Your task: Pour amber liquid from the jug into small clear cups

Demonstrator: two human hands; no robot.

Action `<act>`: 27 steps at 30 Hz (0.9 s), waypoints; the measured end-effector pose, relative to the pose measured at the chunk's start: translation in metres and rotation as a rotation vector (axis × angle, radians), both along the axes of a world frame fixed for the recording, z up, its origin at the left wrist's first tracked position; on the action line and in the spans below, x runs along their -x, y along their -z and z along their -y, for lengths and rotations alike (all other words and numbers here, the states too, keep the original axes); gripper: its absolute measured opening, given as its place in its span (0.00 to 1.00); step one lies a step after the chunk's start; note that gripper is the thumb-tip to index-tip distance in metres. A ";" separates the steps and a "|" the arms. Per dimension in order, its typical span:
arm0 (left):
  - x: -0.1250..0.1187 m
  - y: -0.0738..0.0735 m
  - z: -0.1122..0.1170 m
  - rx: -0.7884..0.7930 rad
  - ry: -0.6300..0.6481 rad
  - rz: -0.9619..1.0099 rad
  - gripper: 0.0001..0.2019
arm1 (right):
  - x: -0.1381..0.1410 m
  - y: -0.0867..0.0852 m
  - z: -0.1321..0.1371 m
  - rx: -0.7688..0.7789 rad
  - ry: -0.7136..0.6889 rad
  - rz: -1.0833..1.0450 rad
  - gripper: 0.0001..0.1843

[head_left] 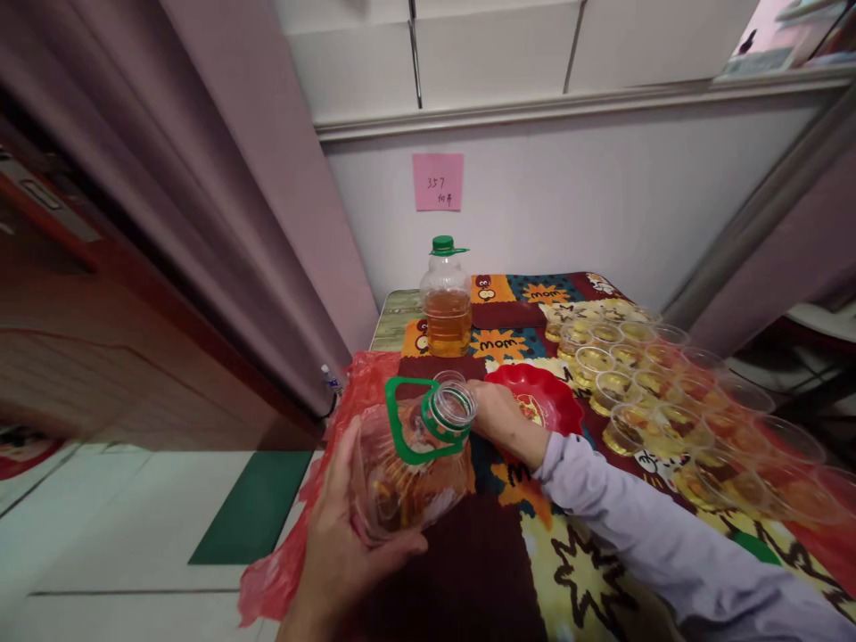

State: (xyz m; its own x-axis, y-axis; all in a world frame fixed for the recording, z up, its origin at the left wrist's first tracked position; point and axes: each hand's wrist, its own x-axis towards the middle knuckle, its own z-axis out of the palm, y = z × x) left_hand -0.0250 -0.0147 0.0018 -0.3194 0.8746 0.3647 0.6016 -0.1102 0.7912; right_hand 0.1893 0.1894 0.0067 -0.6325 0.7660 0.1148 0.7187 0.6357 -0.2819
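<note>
My left hand (348,526) is wrapped round the body of a clear plastic jug (407,499) with a green handle ring at its neck. The jug is uncapped and tilted, its mouth towards my right hand. Some amber tint shows through its wall. My right hand (495,410) is closed just beyond the mouth, at a clear plastic cup (449,378); only the cup's rim shows and the jug's neck hides most of the fingers. Right behind that hand lies a red scalloped plate (568,406).
A capped jug (447,312) of amber liquid stands at the back. Rows of clear cups (615,388) with yellowish liquid fill the right side. Red plastic sheeting (367,379) hangs over the left edge of the patterned tablecloth (468,562). A pink note (438,182) is on the wall.
</note>
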 end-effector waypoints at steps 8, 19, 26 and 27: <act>0.002 0.001 0.001 -0.010 -0.017 0.025 0.69 | -0.048 -0.021 -0.004 -0.109 0.022 -0.169 0.12; 0.000 -0.005 -0.015 0.043 0.021 -0.097 0.67 | -0.133 0.031 0.003 -0.050 0.204 -0.042 0.12; -0.006 -0.010 -0.020 0.062 0.002 -0.140 0.68 | -0.146 0.005 0.028 -0.085 0.245 -0.417 0.26; -0.008 -0.012 -0.021 0.071 0.008 -0.137 0.69 | -0.145 0.000 0.036 -0.039 0.238 -0.534 0.27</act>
State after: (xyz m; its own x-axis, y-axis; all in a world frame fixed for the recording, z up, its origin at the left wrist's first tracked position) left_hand -0.0172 0.0065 0.0134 -0.2633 0.9021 0.3419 0.7040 -0.0626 0.7075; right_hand 0.3348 0.1538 0.0063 -0.2900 0.8690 0.4009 0.6078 0.4908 -0.6243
